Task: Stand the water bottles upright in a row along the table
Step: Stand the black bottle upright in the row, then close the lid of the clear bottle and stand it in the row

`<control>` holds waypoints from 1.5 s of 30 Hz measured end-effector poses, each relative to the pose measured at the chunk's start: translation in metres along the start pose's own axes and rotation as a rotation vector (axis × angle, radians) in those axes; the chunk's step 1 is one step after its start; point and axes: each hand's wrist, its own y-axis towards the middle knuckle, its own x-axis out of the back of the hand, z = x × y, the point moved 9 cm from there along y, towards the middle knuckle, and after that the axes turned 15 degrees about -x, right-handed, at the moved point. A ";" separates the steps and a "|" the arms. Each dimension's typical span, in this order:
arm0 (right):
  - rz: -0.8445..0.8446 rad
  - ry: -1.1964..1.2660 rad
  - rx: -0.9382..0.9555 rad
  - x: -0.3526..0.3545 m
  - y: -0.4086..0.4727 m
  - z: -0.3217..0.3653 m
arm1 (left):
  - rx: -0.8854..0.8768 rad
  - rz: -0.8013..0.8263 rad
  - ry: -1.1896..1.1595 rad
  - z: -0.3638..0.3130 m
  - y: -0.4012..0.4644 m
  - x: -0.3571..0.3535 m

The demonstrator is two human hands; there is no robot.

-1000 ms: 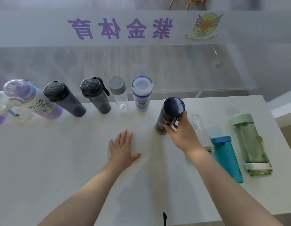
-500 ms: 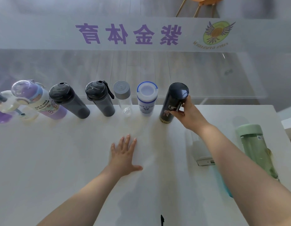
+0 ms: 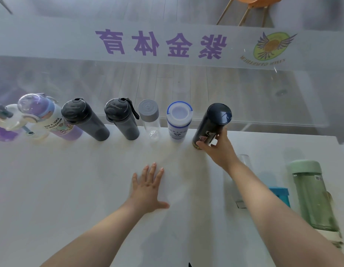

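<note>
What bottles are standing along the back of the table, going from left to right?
White pump bottle → purple bottle → dark grey bottle → grey bottle with strap → clear bottle with grey cap → white bottle with blue ring → navy bottle, held by the right hand.

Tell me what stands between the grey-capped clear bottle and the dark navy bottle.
Head view: only the white bottle with the blue-rimmed lid between the grey-capped clear bottle and the dark navy bottle.

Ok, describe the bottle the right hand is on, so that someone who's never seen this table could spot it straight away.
Look along the far edge of the white table, where bottles stand in a row. Go to the right end of that row: the dark navy bottle stands just right of the white bottle with the blue-rimmed lid, with the right hand wrapped round its lower part. It alone has a glossy dark body with a printed label.
</note>
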 end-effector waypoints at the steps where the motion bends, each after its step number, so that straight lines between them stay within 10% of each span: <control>1: -0.038 0.019 -0.011 -0.003 0.000 -0.002 | 0.001 0.003 0.001 0.000 0.000 0.000; 33: -0.025 -0.255 -0.006 -0.005 0.015 -0.009 | -0.013 -0.075 -0.076 0.004 -0.003 0.000; 45: -0.447 -0.449 -0.081 0.041 -0.138 -0.067 | -0.058 -0.126 -0.060 0.003 -0.009 0.006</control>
